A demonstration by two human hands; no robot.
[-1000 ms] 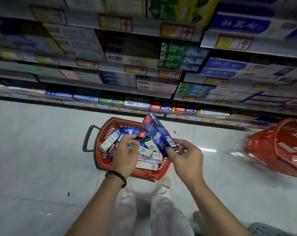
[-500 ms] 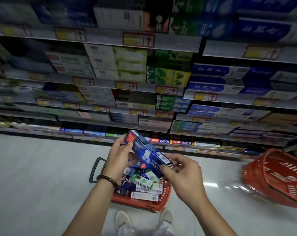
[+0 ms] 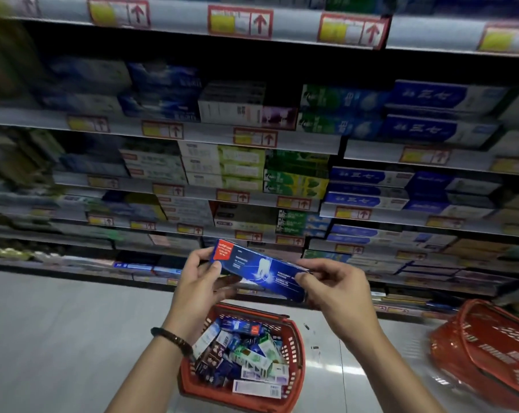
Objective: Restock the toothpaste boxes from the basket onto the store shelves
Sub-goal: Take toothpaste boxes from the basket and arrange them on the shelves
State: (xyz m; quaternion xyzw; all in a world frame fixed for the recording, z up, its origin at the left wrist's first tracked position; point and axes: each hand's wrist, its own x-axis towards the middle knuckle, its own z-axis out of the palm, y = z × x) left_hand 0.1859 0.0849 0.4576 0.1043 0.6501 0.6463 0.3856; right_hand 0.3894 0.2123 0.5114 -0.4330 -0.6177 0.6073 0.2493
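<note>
A blue toothpaste box (image 3: 259, 271) with a red end is held level in front of the shelves (image 3: 252, 138). My left hand (image 3: 203, 281) grips its red end, thumb on the front face. Its other end is pinched by my right hand (image 3: 335, 289). Below my hands, a red basket (image 3: 297, 347) stands on the floor, filled with several mixed toothpaste boxes (image 3: 246, 356). The shelves rise in several tiers, packed with blue, green and white toothpaste boxes and yellow-red price tags.
A second red basket (image 3: 487, 353) sits on the floor at the right, blurred. Grey tiled floor (image 3: 58, 338) stretches to the left of the basket. A dark bead bracelet (image 3: 171, 338) is on my left wrist.
Both hands lifted the blue box up from the basket and turned it level; my left hand left the basket and took the box's red end. The view tilted up toward the shelves.
</note>
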